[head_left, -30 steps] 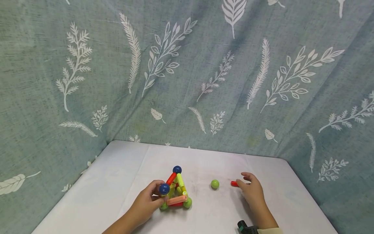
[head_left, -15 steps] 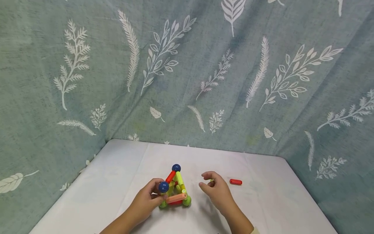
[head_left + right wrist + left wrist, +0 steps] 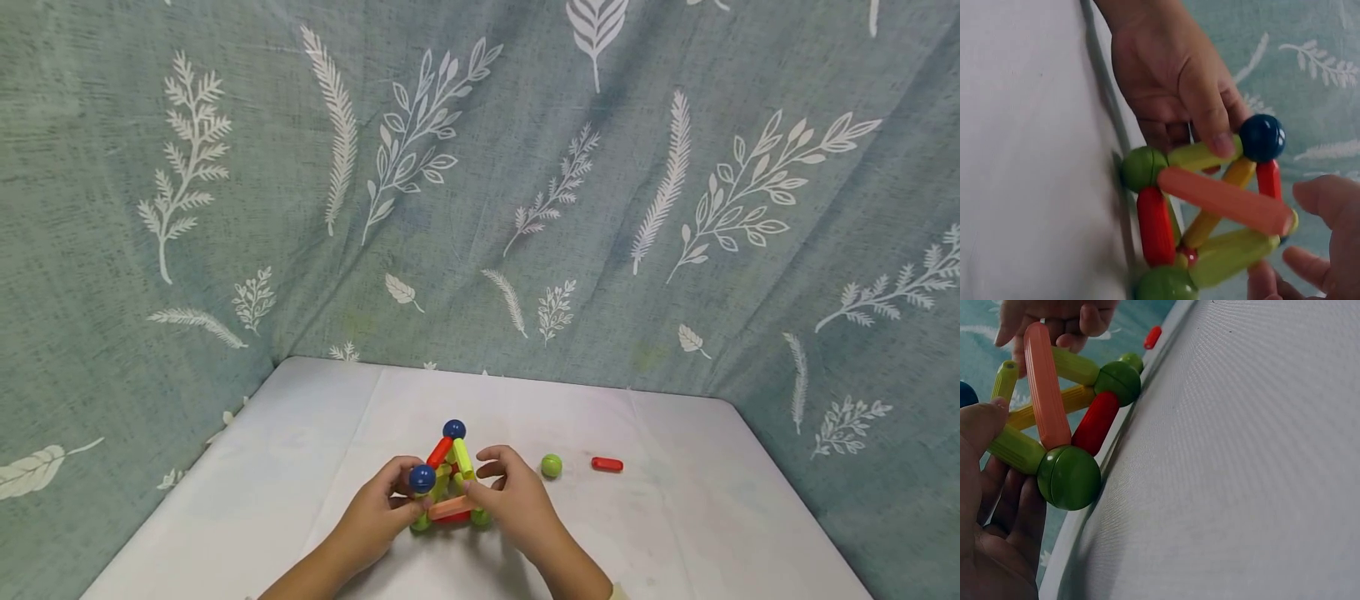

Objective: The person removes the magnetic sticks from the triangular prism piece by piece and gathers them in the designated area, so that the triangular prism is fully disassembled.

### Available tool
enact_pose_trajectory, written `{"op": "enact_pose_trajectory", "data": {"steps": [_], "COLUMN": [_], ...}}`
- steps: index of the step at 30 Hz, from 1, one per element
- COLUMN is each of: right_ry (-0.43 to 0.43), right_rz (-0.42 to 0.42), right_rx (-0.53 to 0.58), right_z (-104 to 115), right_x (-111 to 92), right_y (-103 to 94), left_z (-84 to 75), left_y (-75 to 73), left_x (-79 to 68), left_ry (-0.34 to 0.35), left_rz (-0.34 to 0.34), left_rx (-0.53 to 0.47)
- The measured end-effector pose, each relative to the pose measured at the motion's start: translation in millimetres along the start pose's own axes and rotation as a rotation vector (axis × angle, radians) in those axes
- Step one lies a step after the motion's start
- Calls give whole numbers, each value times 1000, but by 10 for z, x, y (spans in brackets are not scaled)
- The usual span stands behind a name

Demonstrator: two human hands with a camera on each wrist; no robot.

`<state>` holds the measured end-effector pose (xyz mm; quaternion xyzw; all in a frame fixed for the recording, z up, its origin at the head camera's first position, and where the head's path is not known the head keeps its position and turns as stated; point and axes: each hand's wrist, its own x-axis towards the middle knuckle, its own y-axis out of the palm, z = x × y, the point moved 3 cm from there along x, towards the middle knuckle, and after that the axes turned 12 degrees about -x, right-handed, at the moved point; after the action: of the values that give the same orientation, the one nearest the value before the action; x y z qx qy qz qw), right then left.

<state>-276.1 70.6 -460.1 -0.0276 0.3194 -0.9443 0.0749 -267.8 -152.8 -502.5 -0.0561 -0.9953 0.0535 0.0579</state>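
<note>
A magnetic stick-and-ball frame (image 3: 1229, 200) stands on the table, built of coloured rods and balls. My left hand (image 3: 378, 508) grips its left side, the thumb pressed on an upright yellow-green rod (image 3: 1204, 154) below a blue ball (image 3: 422, 478). A second blue ball (image 3: 453, 429) tops the far corner. Across the near side slants an orange rod (image 3: 1047, 387), above a red rod (image 3: 1155, 228) that joins two green balls (image 3: 1069, 478). My right hand (image 3: 517, 500) is at the frame's right side, thumb by the orange rod's raised end, fingers loosely bent and apart.
A loose green ball (image 3: 551, 466) lies right of the frame. Farther right is a loose red rod (image 3: 607, 464). White cloth covers the table (image 3: 712, 517), and a green leaf-patterned curtain (image 3: 465, 208) hangs behind it and along both sides.
My right hand has moved left from the loose red rod, past the loose green ball, to the frame. The red rod stays on the table. My left hand keeps its hold.
</note>
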Motion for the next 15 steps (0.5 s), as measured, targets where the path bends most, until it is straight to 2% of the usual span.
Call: {"op": "enact_pose_trajectory", "data": {"steps": [7,15], "right_ry": [17,17], "right_rz": [2,-31], "right_rx": [-35,-31], "right_z": [63,82], "right_x": [42,54], "right_y": [103,107], "left_z": [-6,4], "left_y": [-6,-6], "left_x": [10,2], "left_ry": [-1,6], "left_rz": [2,7], "left_rx": [9,10]}}
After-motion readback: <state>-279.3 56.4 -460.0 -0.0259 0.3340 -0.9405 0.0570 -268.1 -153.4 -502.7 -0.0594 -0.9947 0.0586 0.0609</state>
